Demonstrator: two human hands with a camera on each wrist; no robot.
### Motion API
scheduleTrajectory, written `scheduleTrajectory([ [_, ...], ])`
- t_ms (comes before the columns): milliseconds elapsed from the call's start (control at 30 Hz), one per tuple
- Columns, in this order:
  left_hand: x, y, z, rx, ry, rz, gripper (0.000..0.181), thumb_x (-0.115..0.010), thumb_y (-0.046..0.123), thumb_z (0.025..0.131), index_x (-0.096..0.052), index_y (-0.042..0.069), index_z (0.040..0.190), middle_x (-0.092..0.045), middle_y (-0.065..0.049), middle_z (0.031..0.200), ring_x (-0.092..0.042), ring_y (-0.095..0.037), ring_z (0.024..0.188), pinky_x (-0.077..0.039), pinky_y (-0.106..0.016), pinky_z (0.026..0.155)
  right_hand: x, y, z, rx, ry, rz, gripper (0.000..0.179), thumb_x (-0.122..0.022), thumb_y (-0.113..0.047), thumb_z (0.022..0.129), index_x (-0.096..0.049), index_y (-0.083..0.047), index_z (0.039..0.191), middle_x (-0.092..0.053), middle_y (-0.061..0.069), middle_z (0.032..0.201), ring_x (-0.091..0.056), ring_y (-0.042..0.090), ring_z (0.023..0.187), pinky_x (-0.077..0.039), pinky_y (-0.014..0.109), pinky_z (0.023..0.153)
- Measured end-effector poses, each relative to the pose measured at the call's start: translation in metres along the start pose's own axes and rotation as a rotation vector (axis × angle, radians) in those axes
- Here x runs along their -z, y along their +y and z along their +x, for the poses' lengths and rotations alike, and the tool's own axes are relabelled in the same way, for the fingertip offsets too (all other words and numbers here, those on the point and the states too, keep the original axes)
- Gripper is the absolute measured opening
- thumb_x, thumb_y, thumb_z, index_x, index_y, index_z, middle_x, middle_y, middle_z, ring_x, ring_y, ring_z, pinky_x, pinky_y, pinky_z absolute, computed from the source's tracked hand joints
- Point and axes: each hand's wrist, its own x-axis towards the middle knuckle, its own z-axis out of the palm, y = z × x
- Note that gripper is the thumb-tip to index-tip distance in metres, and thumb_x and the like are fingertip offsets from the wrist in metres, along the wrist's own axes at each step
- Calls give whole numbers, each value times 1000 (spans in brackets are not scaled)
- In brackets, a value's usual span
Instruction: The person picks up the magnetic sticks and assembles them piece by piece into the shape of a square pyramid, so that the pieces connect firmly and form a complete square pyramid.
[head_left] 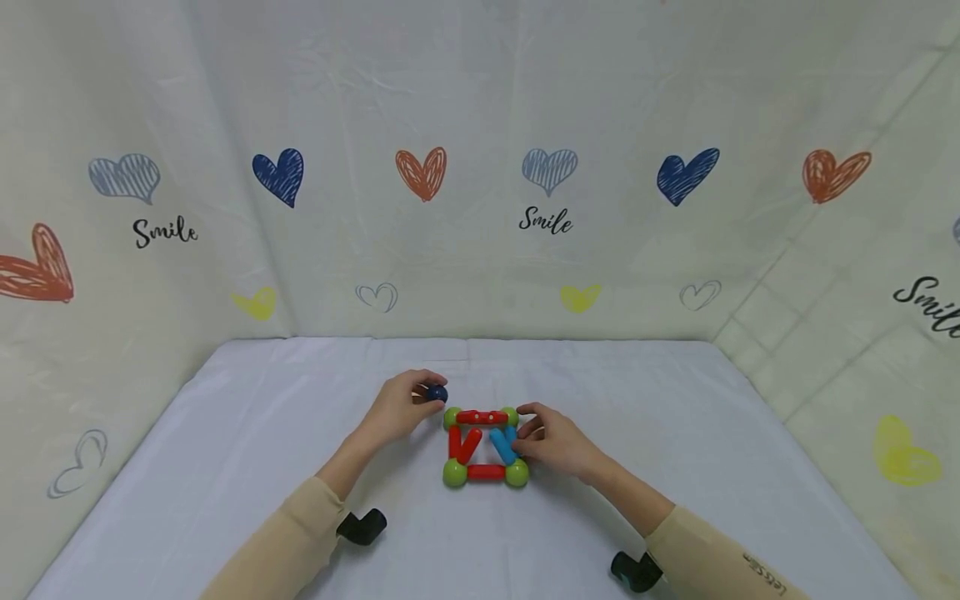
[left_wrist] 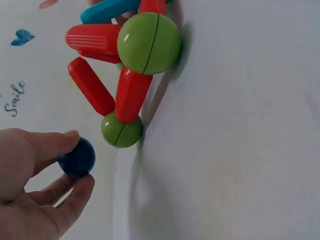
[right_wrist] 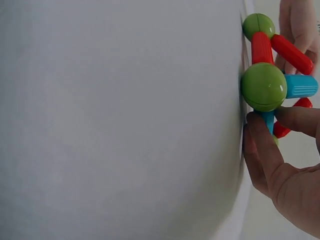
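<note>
My left hand (head_left: 399,408) pinches a dark blue ball (left_wrist: 78,158) between thumb and fingertips, in the air just off the back left corner of a toy frame. That frame, of magnetic-style rods and balls, lies on the table with a green ball (head_left: 454,473) at each corner. Red rods (head_left: 486,472) form its front, left and back sides. On the right side is a blue rod (right_wrist: 267,121), which my right hand (head_left: 558,442) grips beside the near green ball (right_wrist: 264,87). Another blue rod (head_left: 502,447) and a red rod (head_left: 469,446) slant up from the front corners.
A white cloth covers the table (head_left: 600,383). Behind it hangs a pale curtain (head_left: 480,100) printed with hearts and "Smile". A black wrist-worn device (head_left: 362,527) shows by the left sleeve, and a similar black device (head_left: 636,572) by the right sleeve.
</note>
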Motion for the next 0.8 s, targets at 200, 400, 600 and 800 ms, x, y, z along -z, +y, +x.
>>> scheduleTrajectory([
  [200,-1,11,-6,-31,0,-35,33,-77,6,92,-70,10,124,-66,-5,118,-65,-23,103,-57,-39,91,0,1,0,6,-1,9,55,-76,-11,92,-52,2,140,-64,7,104,-63,20,93,-58,36,83],
  [400,-2,20,-9,-73,-20,-65,32,-77,8,93,-70,11,124,-67,-3,118,-65,-22,103,-57,-38,91,0,2,0,13,-4,14,56,-76,-12,93,-52,3,140,-65,7,103,-63,19,92,-58,35,82],
  [600,-5,27,-13,-125,-47,-99,31,-76,9,93,-70,10,123,-68,-2,118,-65,-21,102,-57,-37,92,2,3,0,19,-20,25,56,-75,-12,93,-51,5,140,-66,7,103,-63,20,91,-58,35,81],
  [800,-9,36,-17,-166,-93,-139,32,-75,9,94,-69,10,126,-66,-2,120,-65,-21,104,-56,-40,94,2,5,1,20,-29,33,57,-76,-14,93,-51,4,140,-66,7,103,-64,20,90,-59,35,82],
])
